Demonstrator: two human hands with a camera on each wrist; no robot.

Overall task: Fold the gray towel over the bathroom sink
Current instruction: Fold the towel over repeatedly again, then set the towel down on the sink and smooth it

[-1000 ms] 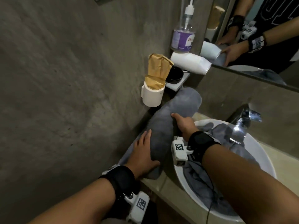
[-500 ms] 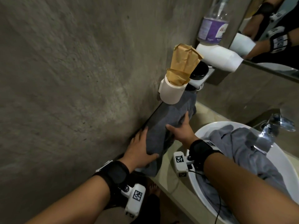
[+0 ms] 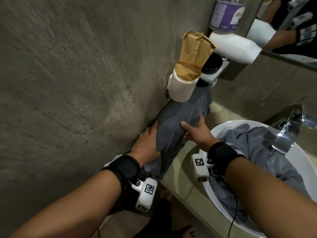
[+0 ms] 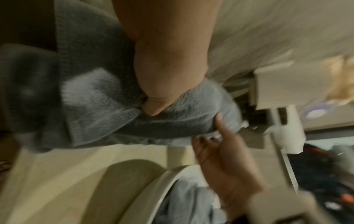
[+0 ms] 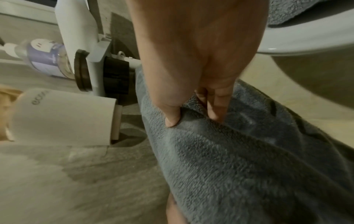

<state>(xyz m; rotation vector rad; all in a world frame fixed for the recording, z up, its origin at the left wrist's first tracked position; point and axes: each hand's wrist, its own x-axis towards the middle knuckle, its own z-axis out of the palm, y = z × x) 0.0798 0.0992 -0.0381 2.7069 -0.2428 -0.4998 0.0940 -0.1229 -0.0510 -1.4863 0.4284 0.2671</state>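
Two hands (image 3: pixel 171 140) grip towel (image 3: pixel 173 131); cup (image 5: pixel 63 116) (lettering perhaps "ecru").

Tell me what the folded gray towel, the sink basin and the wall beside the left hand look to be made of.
Gray towel: soft terry or plush cloth; fuzzy nap shows in the right wrist view and dents under the fingers.
Sink basin: probably glazed ceramic; smooth, white, glossy rim.
Wall: seemingly bare concrete or cement plaster; matte, mottled gray, pitted.
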